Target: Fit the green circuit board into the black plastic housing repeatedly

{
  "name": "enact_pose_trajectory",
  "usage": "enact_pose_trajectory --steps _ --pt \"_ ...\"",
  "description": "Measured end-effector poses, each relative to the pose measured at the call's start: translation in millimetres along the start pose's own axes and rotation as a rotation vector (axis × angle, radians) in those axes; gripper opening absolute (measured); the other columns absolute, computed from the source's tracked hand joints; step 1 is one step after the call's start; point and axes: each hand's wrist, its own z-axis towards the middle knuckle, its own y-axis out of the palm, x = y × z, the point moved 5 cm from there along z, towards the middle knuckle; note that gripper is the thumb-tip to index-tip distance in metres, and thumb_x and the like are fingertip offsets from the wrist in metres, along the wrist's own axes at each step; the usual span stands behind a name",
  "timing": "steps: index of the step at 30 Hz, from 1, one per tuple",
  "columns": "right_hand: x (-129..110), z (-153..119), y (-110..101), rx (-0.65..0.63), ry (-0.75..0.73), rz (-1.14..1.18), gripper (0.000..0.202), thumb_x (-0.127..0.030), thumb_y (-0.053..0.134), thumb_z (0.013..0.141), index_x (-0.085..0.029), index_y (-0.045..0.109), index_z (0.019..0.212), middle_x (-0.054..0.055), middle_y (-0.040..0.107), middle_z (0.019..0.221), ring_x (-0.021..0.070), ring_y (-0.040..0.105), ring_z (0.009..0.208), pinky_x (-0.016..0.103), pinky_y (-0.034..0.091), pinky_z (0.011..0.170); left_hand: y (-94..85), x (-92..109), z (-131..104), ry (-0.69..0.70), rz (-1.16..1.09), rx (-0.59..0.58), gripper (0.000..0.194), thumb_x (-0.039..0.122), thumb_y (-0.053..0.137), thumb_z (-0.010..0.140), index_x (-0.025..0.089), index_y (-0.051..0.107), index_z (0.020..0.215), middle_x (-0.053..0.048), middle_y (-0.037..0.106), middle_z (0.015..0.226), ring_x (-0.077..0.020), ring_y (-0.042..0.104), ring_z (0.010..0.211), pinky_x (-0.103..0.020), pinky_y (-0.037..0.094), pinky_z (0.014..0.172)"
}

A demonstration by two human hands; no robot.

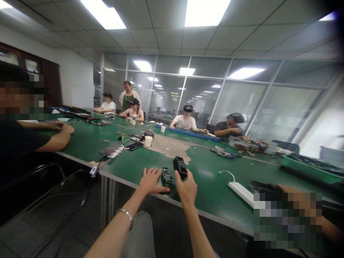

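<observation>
My left hand (152,182) lies on the green table's near edge with its fingers spread, holding nothing. Right beside its fingertips and thumb is a small green circuit board assembly (167,177) with silvery parts. My right hand (187,186) grips a black rectangular housing (180,167) with openings in its face, tilted just above the table to the right of the board.
A paper cup (148,141) and a black phone (134,146) stand beyond, on the left. To the right lie a white power strip (242,193), a pile of cables (255,145) and a green tray (313,171). Other people sit around the table; one person's arm is close at right.
</observation>
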Motion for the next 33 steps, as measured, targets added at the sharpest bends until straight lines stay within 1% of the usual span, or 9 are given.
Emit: enact_pose_trajectory --steps 4,6,9,15,19,25,28,31,33 --pt "35 -2 2 -0.042 0.088 -0.149 0.056 -0.055 0.046 0.087 -0.015 0.054 0.125 0.014 0.068 0.098 0.0285 0.063 0.093 0.033 0.043 0.078 -2.9 1 -1 -0.006 -0.019 0.007 0.102 0.090 0.039 0.065 0.027 0.033 0.145 -0.010 0.038 0.149 -0.0346 0.027 0.138 -0.060 0.010 0.114" --pt "44 -10 6 -0.082 0.094 -0.218 0.054 -0.054 0.046 0.088 -0.015 0.055 0.124 0.014 0.068 0.097 0.0285 0.063 0.094 0.033 0.044 0.078 -3.8 2 -1 -0.003 -0.021 0.002 0.102 0.090 0.038 0.065 0.027 0.034 0.145 -0.010 0.038 0.149 -0.0344 0.027 0.138 -0.060 0.010 0.114" --pt "44 -20 10 -0.108 0.026 -0.288 0.050 -0.052 0.048 0.088 -0.016 0.056 0.122 0.014 0.066 0.102 0.0289 0.060 0.101 0.034 0.043 0.084 -4.5 3 -2 -0.006 -0.012 -0.013 0.103 0.091 0.036 0.065 0.028 0.034 0.145 -0.009 0.037 0.150 -0.0341 0.026 0.139 -0.059 0.010 0.114" --pt "40 -25 8 -0.092 0.015 -0.336 0.066 -0.057 0.050 0.086 -0.011 0.046 0.133 0.017 0.064 0.109 0.0292 0.057 0.110 0.034 0.042 0.089 -5.2 5 -3 -0.015 0.006 0.001 0.093 0.087 0.036 0.070 0.029 0.038 0.143 -0.009 0.038 0.149 -0.0349 0.026 0.138 -0.059 0.010 0.113" --pt "40 -26 8 -0.102 0.005 -0.330 0.054 -0.054 0.048 0.088 -0.016 0.052 0.126 0.014 0.065 0.104 0.0277 0.058 0.107 0.034 0.042 0.089 -4.4 5 -3 -0.007 0.009 0.006 0.091 0.086 0.036 0.071 0.029 0.038 0.143 -0.008 0.039 0.149 -0.0345 0.027 0.138 -0.059 0.010 0.113" --pt "45 -25 8 -0.108 0.038 -0.262 0.053 -0.054 0.050 0.086 -0.019 0.055 0.125 0.014 0.065 0.105 0.0284 0.059 0.105 0.035 0.043 0.086 -4.7 4 -2 -0.006 0.011 -0.005 0.092 0.087 0.037 0.071 0.030 0.037 0.143 -0.009 0.038 0.149 -0.0350 0.026 0.138 -0.061 0.010 0.113" --pt "45 -23 6 -0.122 0.107 -0.109 0.055 -0.057 0.049 0.085 -0.020 0.056 0.125 0.013 0.067 0.106 0.0276 0.062 0.099 0.034 0.044 0.083 -5.8 4 -2 0.002 0.005 -0.001 0.091 0.085 0.038 0.071 0.029 0.038 0.143 -0.009 0.039 0.148 -0.0349 0.024 0.139 -0.061 0.011 0.113" --pt "35 -21 3 -0.095 0.117 0.090 0.058 -0.059 0.049 0.084 -0.018 0.056 0.125 0.011 0.068 0.109 0.0253 0.063 0.100 0.030 0.045 0.084 -7.1 5 -2 0.002 0.006 -0.001 0.090 0.084 0.040 0.072 0.029 0.038 0.143 -0.009 0.040 0.148 -0.0349 0.023 0.140 -0.061 0.010 0.113" --pt "23 -20 3 -0.093 0.099 0.165 0.057 -0.059 0.050 0.083 -0.018 0.058 0.122 0.010 0.068 0.109 0.0242 0.063 0.101 0.029 0.045 0.084 -7.9 6 -3 -0.003 0.013 -0.007 0.089 0.084 0.041 0.072 0.030 0.038 0.142 -0.008 0.040 0.148 -0.0348 0.022 0.140 -0.061 0.009 0.113"
